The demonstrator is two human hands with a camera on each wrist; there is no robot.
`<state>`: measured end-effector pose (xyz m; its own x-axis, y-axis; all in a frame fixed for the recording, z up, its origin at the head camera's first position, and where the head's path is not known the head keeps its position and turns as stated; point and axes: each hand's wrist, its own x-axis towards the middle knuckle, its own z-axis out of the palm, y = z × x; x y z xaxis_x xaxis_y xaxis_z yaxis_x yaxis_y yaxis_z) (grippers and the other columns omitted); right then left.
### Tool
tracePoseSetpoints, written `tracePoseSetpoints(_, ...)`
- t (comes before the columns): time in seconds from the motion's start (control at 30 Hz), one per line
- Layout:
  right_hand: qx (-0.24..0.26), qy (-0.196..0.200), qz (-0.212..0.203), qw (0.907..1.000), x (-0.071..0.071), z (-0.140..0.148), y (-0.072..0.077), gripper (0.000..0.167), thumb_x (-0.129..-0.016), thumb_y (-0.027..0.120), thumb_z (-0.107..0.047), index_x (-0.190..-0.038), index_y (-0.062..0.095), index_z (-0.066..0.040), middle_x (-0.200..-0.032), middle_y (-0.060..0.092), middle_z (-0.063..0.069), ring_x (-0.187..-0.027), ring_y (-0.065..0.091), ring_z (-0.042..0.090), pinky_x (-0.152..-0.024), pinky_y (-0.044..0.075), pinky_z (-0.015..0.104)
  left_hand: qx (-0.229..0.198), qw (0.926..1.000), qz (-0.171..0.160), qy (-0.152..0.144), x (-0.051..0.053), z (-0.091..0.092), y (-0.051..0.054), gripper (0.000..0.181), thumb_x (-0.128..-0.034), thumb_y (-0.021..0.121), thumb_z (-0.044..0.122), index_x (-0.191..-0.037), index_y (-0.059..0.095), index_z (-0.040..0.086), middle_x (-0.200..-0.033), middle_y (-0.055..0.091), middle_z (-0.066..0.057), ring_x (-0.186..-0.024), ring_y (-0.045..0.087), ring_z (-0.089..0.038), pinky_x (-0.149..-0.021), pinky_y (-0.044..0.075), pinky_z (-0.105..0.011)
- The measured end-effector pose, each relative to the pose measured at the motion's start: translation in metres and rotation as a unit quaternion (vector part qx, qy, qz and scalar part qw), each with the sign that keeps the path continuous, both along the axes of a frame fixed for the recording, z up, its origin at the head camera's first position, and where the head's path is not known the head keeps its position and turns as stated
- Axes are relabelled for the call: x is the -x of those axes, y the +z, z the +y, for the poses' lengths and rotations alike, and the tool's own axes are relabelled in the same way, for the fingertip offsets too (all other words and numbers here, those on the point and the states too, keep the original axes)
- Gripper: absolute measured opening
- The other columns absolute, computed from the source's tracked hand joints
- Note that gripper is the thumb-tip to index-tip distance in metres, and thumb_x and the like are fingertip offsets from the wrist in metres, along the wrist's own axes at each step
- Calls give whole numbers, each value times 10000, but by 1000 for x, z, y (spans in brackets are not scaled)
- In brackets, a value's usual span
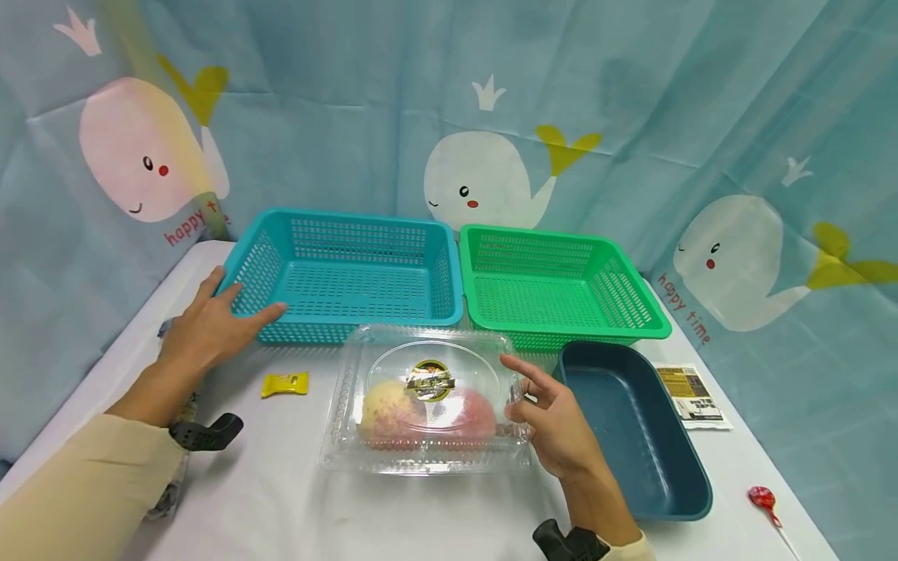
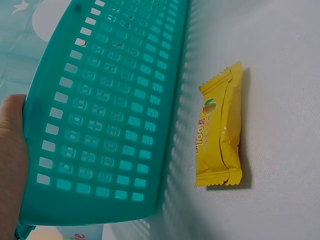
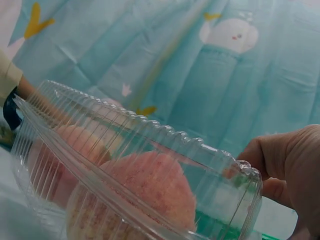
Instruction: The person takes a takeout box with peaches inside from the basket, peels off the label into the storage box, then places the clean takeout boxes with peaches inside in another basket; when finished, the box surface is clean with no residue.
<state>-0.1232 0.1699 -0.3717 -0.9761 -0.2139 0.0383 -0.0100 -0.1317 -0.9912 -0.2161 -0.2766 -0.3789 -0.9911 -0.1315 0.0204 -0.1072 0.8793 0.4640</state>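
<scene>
A clear plastic clamshell box (image 1: 435,354) with a round label stands in front of the baskets. Two pinkish-yellow peaches (image 1: 466,417) show through its plastic. My right hand (image 1: 561,425) grips the box's right edge, index finger along the lid; in the right wrist view, the fingertips show at the box's ribbed end. At the blue basket (image 1: 358,296), my left hand (image 1: 210,323) rests on the near left corner, fingers spread. The left wrist view shows part of that hand against the rim. A small yellow wrapped candy (image 1: 284,383) lies just right of the left hand.
A green basket (image 1: 564,335) adjoins the blue one. Right of the box stands a dark blue tub (image 1: 631,421), with a brown-and-white packet (image 1: 693,396) beyond it. A red lollipop (image 1: 762,499) lies far right. Another package (image 1: 164,499) is partly hidden beneath the left arm.
</scene>
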Motion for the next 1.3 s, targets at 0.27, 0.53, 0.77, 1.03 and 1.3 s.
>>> tracePoseSetpoints(0.27,-47,-88,-117,9999,5,4,-18,643,-776,545,166,-1392,494,-12,-906,391,136,-658,433,135,-530,386,184,15,10000,-53,12,-1,-1,1,1062,-860,403,751,-1496,163,-65,-1569,-156,-182,-1300,131,-613,-910,162,-794)
tracePoseSetpoints(0.53,-136,-163,-69,9998,10,6,-26,642,-771,514,178,-1392,487,12,-864,396,136,-653,489,147,-492,354,171,22,10000,-24,15,-1,0,1,1052,-864,403,746,-1496,171,-63,-1569,-149,-188,-1308,119,-608,-910,161,-797)
tracePoseSetpoints(0.77,-133,-697,-80,9974,14,7,-30,624,-754,510,214,-1344,542,16,-839,412,150,-707,424,192,-547,376,206,56,10000,-40,10,-1,1,1,1053,-864,395,750,-1497,168,-61,-1568,-157,-185,-1305,125,-610,-910,161,-795)
tracePoseSetpoints(1.03,-387,-1159,-272,9921,16,10,-28,615,-764,553,178,-1337,571,-45,-862,441,155,-804,438,230,-622,410,253,6,10000,-12,47,-2,0,2,1049,-868,400,744,-1497,162,-61,-1568,-162,-180,-1297,128,-621,-908,164,-796)
tracePoseSetpoints(1.3,-837,-1375,-360,9863,14,10,-29,589,-808,618,96,-1353,574,-122,-939,477,146,-861,443,238,-695,448,298,64,10000,47,-45,-4,3,12,1042,-864,446,723,-1517,121,-21,-1553,-91,-260,-1281,136,-637,-869,183,-819)
